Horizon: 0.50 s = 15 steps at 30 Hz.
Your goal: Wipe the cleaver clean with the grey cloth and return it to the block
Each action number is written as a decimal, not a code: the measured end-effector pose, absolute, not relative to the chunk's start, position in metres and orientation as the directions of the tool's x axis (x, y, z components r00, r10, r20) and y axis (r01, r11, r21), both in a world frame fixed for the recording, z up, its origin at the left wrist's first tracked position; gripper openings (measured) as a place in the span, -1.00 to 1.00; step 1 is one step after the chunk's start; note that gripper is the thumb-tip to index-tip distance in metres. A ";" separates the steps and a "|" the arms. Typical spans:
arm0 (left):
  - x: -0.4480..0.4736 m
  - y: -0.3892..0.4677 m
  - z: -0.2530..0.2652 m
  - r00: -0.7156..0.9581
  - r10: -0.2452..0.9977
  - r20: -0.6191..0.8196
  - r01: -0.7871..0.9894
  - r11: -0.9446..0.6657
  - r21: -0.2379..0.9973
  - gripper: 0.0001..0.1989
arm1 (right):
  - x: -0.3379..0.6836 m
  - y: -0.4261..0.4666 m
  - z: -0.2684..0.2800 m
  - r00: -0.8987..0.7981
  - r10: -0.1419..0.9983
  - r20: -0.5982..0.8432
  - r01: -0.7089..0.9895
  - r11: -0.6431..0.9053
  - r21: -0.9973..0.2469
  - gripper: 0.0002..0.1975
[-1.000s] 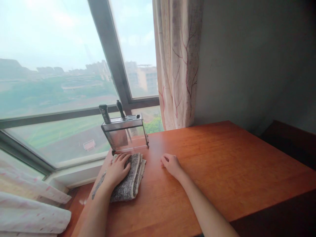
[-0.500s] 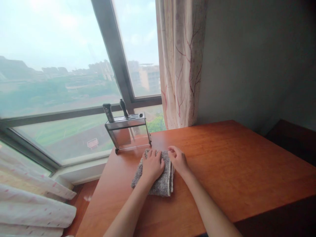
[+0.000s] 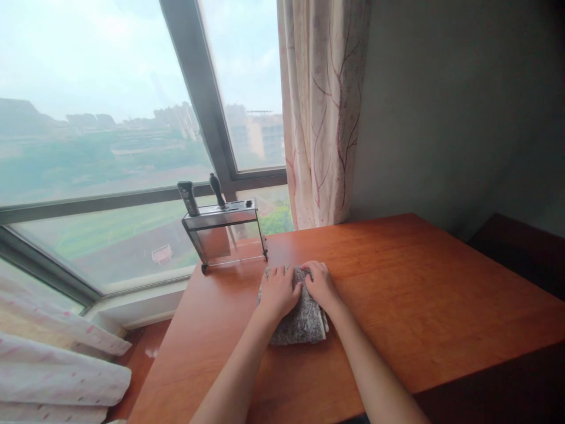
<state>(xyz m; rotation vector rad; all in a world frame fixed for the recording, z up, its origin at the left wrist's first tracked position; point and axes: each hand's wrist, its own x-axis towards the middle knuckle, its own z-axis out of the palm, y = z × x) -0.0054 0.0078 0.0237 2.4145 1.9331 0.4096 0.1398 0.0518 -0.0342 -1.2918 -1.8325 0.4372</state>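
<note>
A folded, fuzzy grey cloth (image 3: 302, 324) with a pale edge lies on the wooden table in front of me. My left hand (image 3: 281, 291) is over its far left part, palm down, fingers bent at the far edge and thumb pointing toward the right hand. At the far right corner, my right hand (image 3: 321, 285) has its fingers curled onto the cloth. Both hands touch it, and the fingertips are partly hidden. The near part of the cloth shows between my forearms.
Beyond the cloth, at the table's far left, a knife rack (image 3: 225, 235) holds two black-handled tools. The wooden table (image 3: 410, 294) extends to the right. A window (image 3: 110, 147) and a patterned curtain (image 3: 324, 118) stand behind it. Another curtain (image 3: 57, 371) hangs at lower left.
The cloth has shifted right and turned slightly under my hands. My right hand has come from beside its edge onto its corner. My left hand has moved slightly right.
</note>
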 end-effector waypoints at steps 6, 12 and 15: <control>-0.044 0.020 0.023 0.336 0.923 0.185 0.890 -0.376 0.257 -0.63 | 0.152 0.059 -0.038 -0.073 0.914 0.398 0.531 0.374 -0.760 -0.64; -0.057 0.028 0.008 0.274 0.872 0.407 0.822 -0.432 0.372 -0.70 | 0.155 0.060 -0.039 -0.048 0.923 0.382 0.488 0.355 -0.797 -0.66; -0.074 0.035 0.020 0.009 0.845 0.534 0.824 -0.309 0.475 -0.73 | 0.156 0.061 -0.041 -0.026 0.927 0.375 0.466 0.343 -0.816 -0.66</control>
